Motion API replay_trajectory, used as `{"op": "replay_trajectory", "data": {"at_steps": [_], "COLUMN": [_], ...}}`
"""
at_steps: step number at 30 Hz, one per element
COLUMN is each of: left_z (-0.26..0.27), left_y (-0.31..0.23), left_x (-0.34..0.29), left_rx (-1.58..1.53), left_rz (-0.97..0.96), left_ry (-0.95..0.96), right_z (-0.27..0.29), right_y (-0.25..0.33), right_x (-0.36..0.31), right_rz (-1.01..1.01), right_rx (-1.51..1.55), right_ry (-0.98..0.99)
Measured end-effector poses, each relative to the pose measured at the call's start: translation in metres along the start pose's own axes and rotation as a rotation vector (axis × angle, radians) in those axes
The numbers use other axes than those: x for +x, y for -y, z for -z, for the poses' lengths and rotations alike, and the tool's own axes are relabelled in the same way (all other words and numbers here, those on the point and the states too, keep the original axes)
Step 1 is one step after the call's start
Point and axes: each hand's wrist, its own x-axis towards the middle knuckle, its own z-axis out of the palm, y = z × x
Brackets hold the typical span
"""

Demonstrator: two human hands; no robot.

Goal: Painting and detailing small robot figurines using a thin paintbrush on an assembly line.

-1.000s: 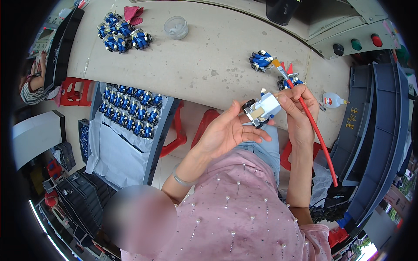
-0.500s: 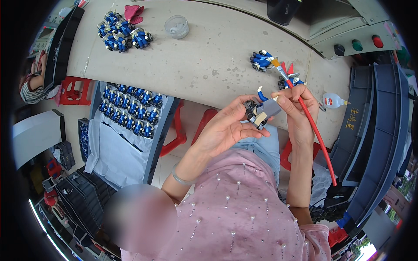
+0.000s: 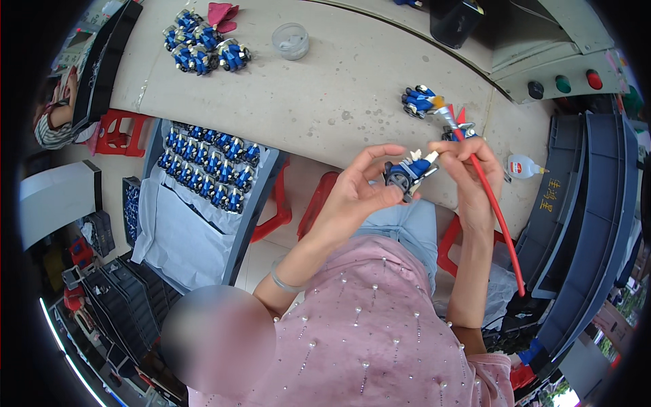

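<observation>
Pale, speckled worktop (image 3: 339,95) spreads before you; short of its near edge, your left hand (image 3: 349,193) grips a small blue-and-cream toy figure with black wheels (image 3: 412,171); your right hand (image 3: 475,166) pinches its pale end, a slim red-handled paintbrush (image 3: 502,220) lodged in that same grip; half a second ago its flat grey underside faced up; now the blue figure does, probably making that side workable; farther off sits a clear round plastic cup (image 3: 290,53).
</observation>
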Motion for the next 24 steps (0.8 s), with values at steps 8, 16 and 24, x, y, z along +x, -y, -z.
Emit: {"op": "replay_trajectory", "data": {"at_steps": [8,16,24], "left_z": [0.014,0.047,0.129], "left_y": [-0.007,-0.015,-0.02], "left_x": [-0.013,-0.044,-0.14], "left_rx": [0.647,0.983,0.736], "left_rz": [-0.582,-0.845,-0.717], "left_ry": [-0.436,-0.71,-1.151], "right_z": [0.045,0.037,0.043], "right_y": [0.041,0.011,0.009], "right_x": [-0.003,0.01,0.015], "right_rz": [0.292,0.211,0.227], "right_rx": [-0.416,-0.422,-0.481], "right_ry": [-0.237,-0.096,-0.124]}}
